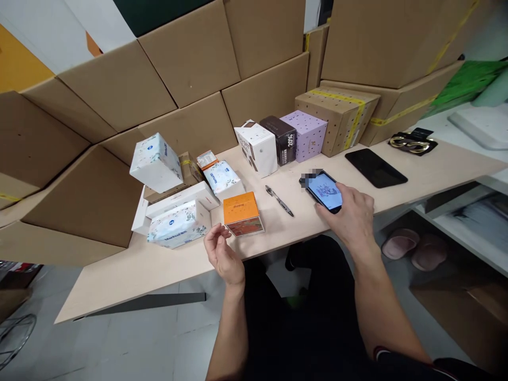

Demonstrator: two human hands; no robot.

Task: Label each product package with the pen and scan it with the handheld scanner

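Note:
My right hand [352, 211] grips a smartphone [326, 191] by its near end, thumb on one side and fingers on the other. The phone's screen is lit, and its far end is blurred out. At the table's front edge my left hand [224, 255] is raised with loosely curled fingers and nothing seen in them. Just beyond it sits an orange box [240, 207]. A pen [279, 201] lies between that box and the phone. To the right of the phone is a flat black tablet-like slab [376, 167].
White floral tissue packs [178, 225] and small boxes are piled at the left. A white box [256, 148], a dark box [281, 140] and a purple box [305, 135] stand behind the pen. Large cartons [190, 53] wall the back. A gold chain-like item [410, 143] lies at the right.

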